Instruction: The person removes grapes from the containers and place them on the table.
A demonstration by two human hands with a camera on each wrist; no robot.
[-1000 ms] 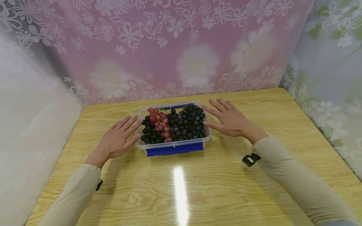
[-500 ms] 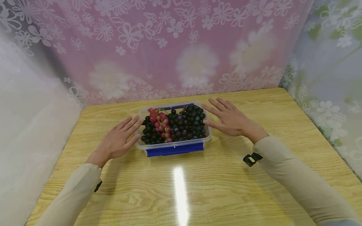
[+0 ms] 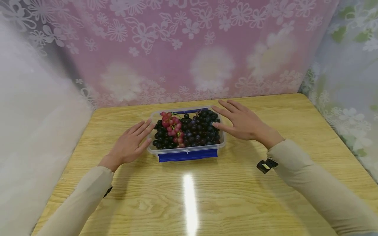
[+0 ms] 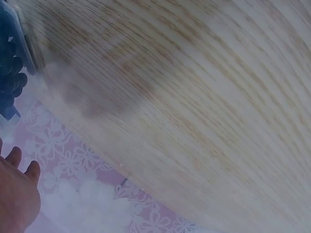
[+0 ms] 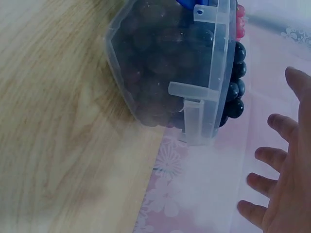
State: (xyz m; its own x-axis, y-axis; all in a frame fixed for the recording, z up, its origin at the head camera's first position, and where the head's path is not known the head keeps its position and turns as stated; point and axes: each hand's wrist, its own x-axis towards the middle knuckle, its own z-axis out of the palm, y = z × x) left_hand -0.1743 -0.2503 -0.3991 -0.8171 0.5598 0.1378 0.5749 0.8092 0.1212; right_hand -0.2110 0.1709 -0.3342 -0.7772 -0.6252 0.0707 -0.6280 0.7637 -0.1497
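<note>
A clear box (image 3: 186, 151) is sitting on the far middle of the table (image 3: 236, 196), its near edge carrying a blue clip (image 3: 187, 155) and a second blue clip (image 3: 193, 110) showing at the far edge. It is brimming with dark grapes (image 3: 198, 131), and a small bunch of red grapes (image 3: 172, 126) is lying among them toward the left. The left hand (image 3: 130, 144) is hovering at the box's left end, fingers straight and slightly spread, fingertips reaching the rim; whether they are actually touching it is hard to tell from the head view. In the left wrist view only the edge of that hand (image 4: 17, 194) is showing, with the box (image 4: 19, 43) at the far corner of the frame. The right hand (image 3: 242, 123) is resting flat at the box's right end, fingers straight and fanned, the thumb lying by the rim next to the dark grapes. The right wrist view is showing the box's side wall (image 5: 160, 87) with its plastic hinge tab, dark grapes (image 5: 235, 92) bulging above the rim, and the spread fingers (image 5: 272, 158) held just apart from it. Beige sleeves (image 3: 310, 183) are covering both arms, and a flowered curtain (image 3: 189, 49) is hanging behind the table
</note>
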